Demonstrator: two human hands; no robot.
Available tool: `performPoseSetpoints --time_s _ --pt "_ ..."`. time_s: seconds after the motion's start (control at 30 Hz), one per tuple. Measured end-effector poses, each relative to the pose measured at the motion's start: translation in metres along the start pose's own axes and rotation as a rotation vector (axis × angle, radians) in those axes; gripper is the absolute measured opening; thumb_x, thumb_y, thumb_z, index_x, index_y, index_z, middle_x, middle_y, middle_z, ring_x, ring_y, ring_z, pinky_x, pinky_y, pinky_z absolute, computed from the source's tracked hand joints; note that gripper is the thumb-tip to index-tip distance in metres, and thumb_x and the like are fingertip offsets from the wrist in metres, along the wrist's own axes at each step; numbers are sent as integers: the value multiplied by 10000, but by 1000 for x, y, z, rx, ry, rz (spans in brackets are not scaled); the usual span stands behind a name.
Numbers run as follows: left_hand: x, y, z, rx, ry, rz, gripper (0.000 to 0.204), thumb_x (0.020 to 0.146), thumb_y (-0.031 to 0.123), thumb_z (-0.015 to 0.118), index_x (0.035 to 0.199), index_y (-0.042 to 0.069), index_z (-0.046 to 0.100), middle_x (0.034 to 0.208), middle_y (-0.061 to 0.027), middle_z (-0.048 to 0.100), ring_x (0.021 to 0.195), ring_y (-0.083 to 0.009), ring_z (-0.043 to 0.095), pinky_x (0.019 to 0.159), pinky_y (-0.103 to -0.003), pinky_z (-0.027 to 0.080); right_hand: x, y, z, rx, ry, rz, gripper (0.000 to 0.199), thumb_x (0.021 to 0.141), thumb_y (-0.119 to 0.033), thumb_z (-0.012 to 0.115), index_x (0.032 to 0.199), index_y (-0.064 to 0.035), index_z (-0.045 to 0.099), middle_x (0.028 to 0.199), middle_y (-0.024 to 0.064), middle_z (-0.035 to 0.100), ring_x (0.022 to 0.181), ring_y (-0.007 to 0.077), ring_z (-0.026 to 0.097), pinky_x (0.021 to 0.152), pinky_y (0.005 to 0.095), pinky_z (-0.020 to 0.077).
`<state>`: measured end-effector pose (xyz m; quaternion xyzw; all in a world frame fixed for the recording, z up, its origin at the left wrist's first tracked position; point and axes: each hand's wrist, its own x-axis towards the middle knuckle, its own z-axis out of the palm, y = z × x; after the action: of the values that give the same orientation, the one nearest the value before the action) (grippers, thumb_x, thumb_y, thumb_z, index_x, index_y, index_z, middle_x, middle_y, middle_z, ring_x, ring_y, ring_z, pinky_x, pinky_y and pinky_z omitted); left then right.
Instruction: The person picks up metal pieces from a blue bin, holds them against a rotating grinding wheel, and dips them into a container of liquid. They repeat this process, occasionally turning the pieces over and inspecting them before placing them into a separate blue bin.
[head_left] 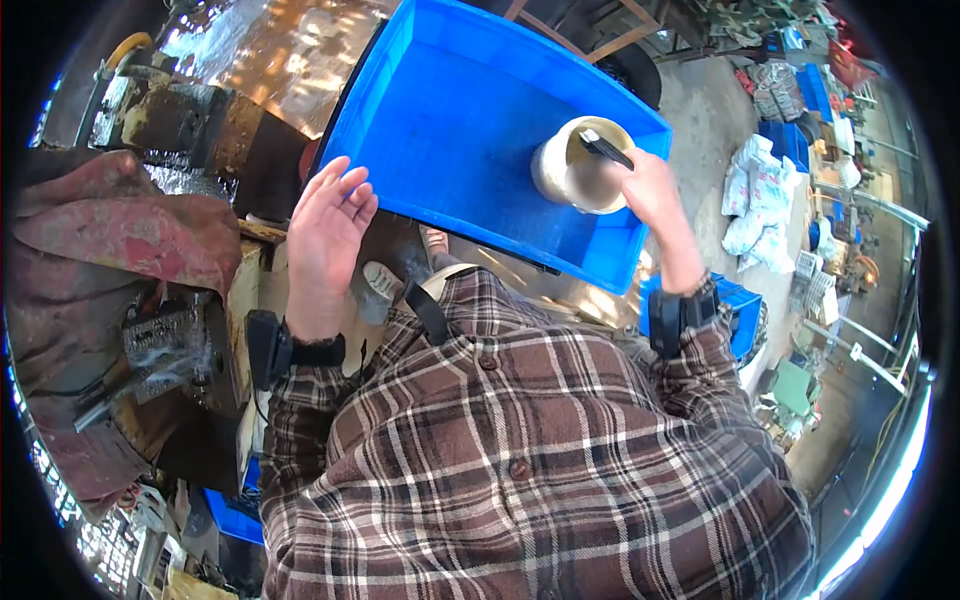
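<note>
A large blue plastic tub [450, 130] lies in front of me, and a round cream-coloured bucket [552, 172] stands inside it toward the right. Over the bucket's mouth, my right hand [655, 190] is closed on a short black tool [606, 149] with a pale tip; its exact kind is not clear. The inside of the bucket is blurred, so what it contains cannot be told. My left hand [332, 225] is raised beside the tub's near left corner, fingers stretched out and holding nothing.
To the left, a stained reddish cloth [130, 235] drapes over dark machinery. White sacks [762, 205] lie on the floor at the right, near further blue crates [785, 143]. Another blue crate [738, 305] sits beyond my right forearm. My shoe [382, 280] shows below the tub.
</note>
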<state>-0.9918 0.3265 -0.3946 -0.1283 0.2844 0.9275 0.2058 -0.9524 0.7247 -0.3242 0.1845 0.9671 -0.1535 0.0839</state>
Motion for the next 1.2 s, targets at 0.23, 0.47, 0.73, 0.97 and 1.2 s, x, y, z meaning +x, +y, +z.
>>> performPoseSetpoints --time_s 0.23,0.47,0.73,0.97,1.2 --pt "-27 13 4 40 -4 34 331 962 83 504 1275 -23 513 1066 -110 639 939 -184 607 894 -348 500 55 54 74 -47 -262 364 357 770 -284 614 861 50 699 757 201 690 775 330 692 732 408 518" --pt "-58 35 -7 81 85 155 259 964 104 531 1195 -1 580 1015 -100 650 922 -167 616 857 -320 505 24 38 45 282 15 296 292 825 -287 622 780 -6 683 591 100 614 514 192 605 507 342 467" --pt "-93 49 4 203 113 251 263 974 104 504 1204 -8 568 1007 -88 632 945 -158 601 839 -306 494 107 -71 87 878 -50 183 234 840 -236 670 705 -60 593 583 -14 532 451 80 487 387 245 354" --pt "-156 56 15 482 339 292 246 965 108 517 1177 -10 559 981 -80 613 904 -162 586 830 -304 476 206 -129 178 562 96 228 303 843 -248 666 676 -6 594 577 89 595 457 180 577 420 338 442" --pt "-167 50 14 403 502 372 240 960 98 532 1167 -21 560 962 -99 606 873 -165 576 826 -298 472 238 -154 215 442 215 395 423 839 -365 649 957 41 651 986 270 671 966 426 648 833 482 519"
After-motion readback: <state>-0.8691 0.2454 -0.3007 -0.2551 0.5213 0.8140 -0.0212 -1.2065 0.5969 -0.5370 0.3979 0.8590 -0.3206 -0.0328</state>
